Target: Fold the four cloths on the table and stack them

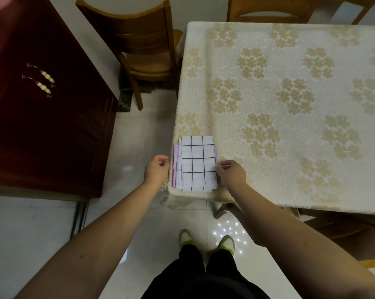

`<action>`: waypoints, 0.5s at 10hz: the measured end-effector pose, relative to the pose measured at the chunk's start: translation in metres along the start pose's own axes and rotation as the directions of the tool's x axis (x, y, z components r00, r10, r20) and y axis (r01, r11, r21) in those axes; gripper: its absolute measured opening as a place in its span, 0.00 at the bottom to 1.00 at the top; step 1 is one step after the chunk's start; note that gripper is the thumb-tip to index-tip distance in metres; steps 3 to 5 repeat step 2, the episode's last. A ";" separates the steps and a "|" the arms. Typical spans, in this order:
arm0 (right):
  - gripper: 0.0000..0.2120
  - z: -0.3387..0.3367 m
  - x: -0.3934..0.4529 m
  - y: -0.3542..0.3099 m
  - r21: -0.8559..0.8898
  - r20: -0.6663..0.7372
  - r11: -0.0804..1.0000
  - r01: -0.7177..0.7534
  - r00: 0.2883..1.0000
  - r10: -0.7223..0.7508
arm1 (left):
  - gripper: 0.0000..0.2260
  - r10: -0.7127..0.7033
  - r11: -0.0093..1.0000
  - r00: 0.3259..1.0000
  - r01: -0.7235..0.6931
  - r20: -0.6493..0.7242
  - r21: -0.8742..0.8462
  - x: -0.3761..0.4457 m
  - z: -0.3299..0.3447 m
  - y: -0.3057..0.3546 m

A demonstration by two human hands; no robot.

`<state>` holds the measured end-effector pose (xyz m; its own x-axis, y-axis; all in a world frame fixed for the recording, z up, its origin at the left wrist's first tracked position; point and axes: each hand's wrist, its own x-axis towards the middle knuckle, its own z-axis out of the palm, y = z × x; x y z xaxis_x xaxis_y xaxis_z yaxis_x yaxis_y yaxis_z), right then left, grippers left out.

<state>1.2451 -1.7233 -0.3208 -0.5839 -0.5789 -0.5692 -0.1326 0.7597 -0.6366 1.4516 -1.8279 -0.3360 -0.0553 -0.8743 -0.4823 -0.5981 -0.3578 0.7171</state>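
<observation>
A stack of folded cloths (197, 162) lies at the near left corner of the table (290, 104). The top cloth is white with a black grid. A pink cloth edge (175, 167) peeks out on the stack's left side. My left hand (157, 169) hovers just left of the stack, off the table's edge, fingers loosely curled and holding nothing. My right hand (231, 171) rests at the stack's right edge, fingertips touching or pinching the top cloth's side; a firm grip cannot be made out.
The table wears a cream cloth with beige flower patterns. A dark red cabinet (42, 104) stands at the left, a wooden chair (143, 44) behind the table's left corner, another chair (279, 9) at the far side. My feet stand on a glossy tiled floor.
</observation>
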 end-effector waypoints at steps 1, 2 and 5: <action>0.14 -0.006 -0.006 -0.004 0.041 0.019 0.998 0.047 0.999 -0.048 | 0.06 0.052 0.993 0.997 -0.046 0.053 -0.112 -0.008 -0.003 0.009; 0.15 -0.019 -0.020 -0.010 0.087 0.103 0.983 0.161 0.980 -0.169 | 0.09 0.154 0.982 0.973 -0.130 0.171 -0.140 -0.014 -0.007 0.021; 0.15 -0.019 -0.020 -0.010 0.087 0.103 0.983 0.161 0.980 -0.169 | 0.09 0.154 0.982 0.973 -0.130 0.171 -0.140 -0.014 -0.007 0.021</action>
